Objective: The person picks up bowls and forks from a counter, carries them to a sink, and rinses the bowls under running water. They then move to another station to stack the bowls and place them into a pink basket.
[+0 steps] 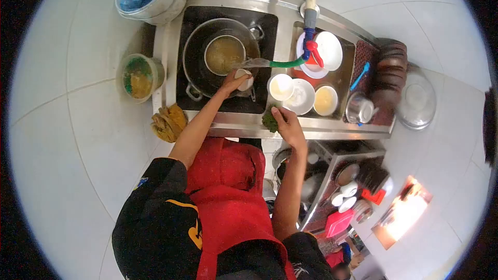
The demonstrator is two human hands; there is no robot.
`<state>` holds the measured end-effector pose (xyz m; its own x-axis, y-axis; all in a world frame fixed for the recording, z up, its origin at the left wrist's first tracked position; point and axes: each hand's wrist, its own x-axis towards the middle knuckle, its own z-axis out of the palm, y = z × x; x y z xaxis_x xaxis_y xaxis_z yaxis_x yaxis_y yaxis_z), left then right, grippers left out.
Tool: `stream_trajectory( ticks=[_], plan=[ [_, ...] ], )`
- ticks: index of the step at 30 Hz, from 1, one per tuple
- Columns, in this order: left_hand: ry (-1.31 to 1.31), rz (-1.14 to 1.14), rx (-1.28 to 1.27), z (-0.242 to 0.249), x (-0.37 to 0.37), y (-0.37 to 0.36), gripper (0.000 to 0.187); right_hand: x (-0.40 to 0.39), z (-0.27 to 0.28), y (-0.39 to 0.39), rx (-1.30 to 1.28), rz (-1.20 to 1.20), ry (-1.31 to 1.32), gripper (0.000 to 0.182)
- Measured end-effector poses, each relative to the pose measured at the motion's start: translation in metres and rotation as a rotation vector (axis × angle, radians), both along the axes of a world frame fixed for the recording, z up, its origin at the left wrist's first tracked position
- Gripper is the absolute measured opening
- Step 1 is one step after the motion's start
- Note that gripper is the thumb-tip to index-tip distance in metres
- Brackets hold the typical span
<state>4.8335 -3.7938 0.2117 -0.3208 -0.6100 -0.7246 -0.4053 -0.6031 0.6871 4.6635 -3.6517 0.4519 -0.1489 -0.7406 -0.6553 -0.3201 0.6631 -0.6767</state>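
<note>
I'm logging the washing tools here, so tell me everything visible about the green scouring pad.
The green scouring pad is a small, dark green, rough-looking wad, crumpled rather than flat. It lies on the front steel rim of the sink, just before the white bowls. The right hand rests on it, fingers over its right side. Finer texture is too small to tell.

We are working from a single head-worn view, looking almost straight down from above the person's red apron (228,186) onto a steel double sink (249,122). The fisheye lens is rounding the frame, darkening the corners and bending the white floor tiles (67,140) outward. The sink is sitting just above centre at arm's reach; both forearms are running up from the bottom edge. No second view is sharing the scene.
</note>
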Motion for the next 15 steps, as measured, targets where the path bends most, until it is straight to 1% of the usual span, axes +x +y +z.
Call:
stream_trajectory(
  ticks=[1, 3, 4, 5, 7, 8, 9, 11, 12, 13, 15],
  plan=[
    [-0.014, 0.008, -0.006, 0.015, 0.006, 0.001, 0.089, 0.01, -0.008, -0.002, -0.006, 0.008, -0.014, 0.04],
    [0.466, 0.26, 0.365, 0.039, 0.016, 0.003, 0.068, 0.035, -0.024, -0.014, -0.098, -0.06, 0.006, 0.035],
    [0.518, 0.273, 0.351, 0.05, 0.022, 0.005, 0.053, 0.047, -0.029, -0.022, -0.131, -0.084, 0.003, 0.032],
    [0.511, 0.287, 0.337, 0.058, 0.027, 0.005, 0.053, 0.06, -0.035, -0.03, -0.163, -0.107, 0.001, 0.031],
    [0.708, 0.358, 0.51, 0.071, 0.035, 0.005, 0.046, 0.079, -0.048, -0.049, -0.615, -0.013, 0.098, 0.025],
    [0.779, 0.381, 0.559, 0.078, 0.04, 0.006, 0.044, 0.086, -0.043, -0.057, -0.596, 0.052, 0.17, 0.03],
    [0.776, 0.382, 0.551, 0.084, 0.039, 0.01, 0.044, 0.09, -0.051, -0.063, -0.603, 0.053, 0.165, 0.03],
    [0.734, 0.517, 0.568, 0.092, 0.033, 0.015, 0.046, 0.101, -0.068, -0.074, -0.608, 0.202, 0.403, 0.035],
    [0.729, 0.512, 0.565, 0.093, 0.034, 0.014, 0.046, 0.109, -0.073, -0.073, -0.611, 0.178, 0.487, 0.036],
    [0.63, 0.507, 0.461, 0.094, 0.035, 0.012, 0.045, 0.118, -0.078, -0.073, -0.614, 0.17, 0.488, 0.036],
    [0.433, 0.494, 0.26, 0.084, 0.035, 0.014, 0.044, 0.133, -0.076, -0.074, -0.635, 0.17, 0.761, 0.03]
  ],
)
